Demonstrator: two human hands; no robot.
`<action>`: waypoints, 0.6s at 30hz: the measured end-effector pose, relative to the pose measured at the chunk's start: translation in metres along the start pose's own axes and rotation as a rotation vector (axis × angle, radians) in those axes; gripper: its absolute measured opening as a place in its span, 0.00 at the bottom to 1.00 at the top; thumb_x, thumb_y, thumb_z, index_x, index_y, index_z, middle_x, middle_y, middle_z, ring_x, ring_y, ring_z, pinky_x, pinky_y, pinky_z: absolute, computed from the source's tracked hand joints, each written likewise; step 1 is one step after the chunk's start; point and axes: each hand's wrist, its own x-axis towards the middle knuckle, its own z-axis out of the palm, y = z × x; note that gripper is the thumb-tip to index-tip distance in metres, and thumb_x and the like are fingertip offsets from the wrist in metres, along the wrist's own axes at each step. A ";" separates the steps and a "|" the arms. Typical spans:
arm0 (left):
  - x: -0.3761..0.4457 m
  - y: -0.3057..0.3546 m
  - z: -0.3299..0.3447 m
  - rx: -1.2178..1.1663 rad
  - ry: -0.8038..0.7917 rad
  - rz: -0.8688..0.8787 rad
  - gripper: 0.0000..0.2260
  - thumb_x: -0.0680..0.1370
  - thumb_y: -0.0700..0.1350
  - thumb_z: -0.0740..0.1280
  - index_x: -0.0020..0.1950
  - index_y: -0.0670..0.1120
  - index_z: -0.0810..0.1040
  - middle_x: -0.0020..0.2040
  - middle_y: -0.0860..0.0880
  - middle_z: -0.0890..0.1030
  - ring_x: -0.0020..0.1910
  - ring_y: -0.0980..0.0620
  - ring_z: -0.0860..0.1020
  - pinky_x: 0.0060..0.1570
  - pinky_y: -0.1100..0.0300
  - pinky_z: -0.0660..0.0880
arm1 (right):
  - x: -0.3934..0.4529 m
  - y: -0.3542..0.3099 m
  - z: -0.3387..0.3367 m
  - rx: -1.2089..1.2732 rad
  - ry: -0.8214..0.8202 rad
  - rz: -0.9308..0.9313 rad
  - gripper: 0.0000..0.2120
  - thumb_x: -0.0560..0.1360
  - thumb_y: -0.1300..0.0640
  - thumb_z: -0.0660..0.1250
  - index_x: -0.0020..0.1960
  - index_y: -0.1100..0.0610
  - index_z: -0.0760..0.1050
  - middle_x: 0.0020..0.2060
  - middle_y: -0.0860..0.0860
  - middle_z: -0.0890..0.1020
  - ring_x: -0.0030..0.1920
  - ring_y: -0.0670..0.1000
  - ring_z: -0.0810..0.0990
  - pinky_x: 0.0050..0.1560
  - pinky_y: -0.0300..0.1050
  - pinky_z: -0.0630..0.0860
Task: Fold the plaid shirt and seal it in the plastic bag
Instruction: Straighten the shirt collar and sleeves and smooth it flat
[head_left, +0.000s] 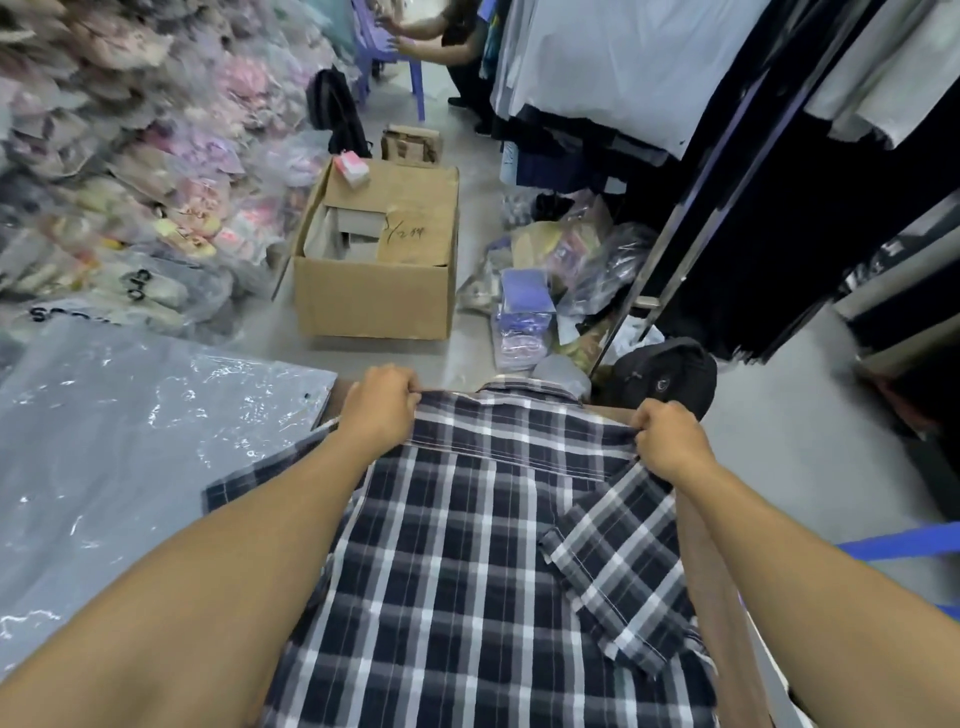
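Head view. The dark navy-and-white plaid short-sleeved cotton shirt (467, 545) lies back-up on the desk (727, 597), collar away from the wearer. Left hand (379, 410) is closed in a pinch on the left shoulder seam; right hand (670, 441) is closed in a pinch on the right shoulder. Judgement: gripping both shoulders keeps the yoke taut and square, so the back panel lies flat before the sides are folded in. Right sleeve is already turned inward over the back; left sleeve juts out from under the left forearm.

The clear, crinkled plastic bag (130, 441) lies flat just beside the shirt on the left, likely staged for easy reach; it may be a stack of bags, the view does not settle this.

Room: open brown cardboard box (374, 291) on the grey floor beyond the desk, heaps of bagged garments at left, hanging dark and white clothes at right, a second person seated at a purple plastic chair (374, 41) far back.
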 end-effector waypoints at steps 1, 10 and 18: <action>0.000 0.000 0.003 0.015 -0.017 -0.013 0.05 0.80 0.45 0.65 0.48 0.45 0.80 0.52 0.43 0.80 0.52 0.41 0.77 0.51 0.48 0.75 | -0.001 0.000 0.002 -0.046 -0.016 -0.005 0.07 0.78 0.60 0.64 0.54 0.52 0.75 0.60 0.59 0.76 0.59 0.62 0.74 0.54 0.53 0.75; -0.051 -0.080 -0.036 -0.020 0.080 -0.182 0.15 0.80 0.51 0.64 0.62 0.44 0.78 0.62 0.43 0.76 0.64 0.42 0.71 0.63 0.46 0.71 | -0.031 -0.161 0.017 0.080 -0.084 -0.570 0.12 0.81 0.54 0.64 0.62 0.56 0.76 0.61 0.55 0.77 0.63 0.58 0.72 0.62 0.56 0.72; -0.122 -0.173 -0.062 -0.166 -0.010 -0.481 0.26 0.68 0.63 0.74 0.57 0.47 0.79 0.54 0.47 0.80 0.54 0.46 0.78 0.54 0.49 0.77 | -0.056 -0.271 0.075 -0.144 -0.205 -0.794 0.15 0.80 0.62 0.60 0.66 0.54 0.73 0.65 0.54 0.74 0.61 0.61 0.76 0.56 0.56 0.75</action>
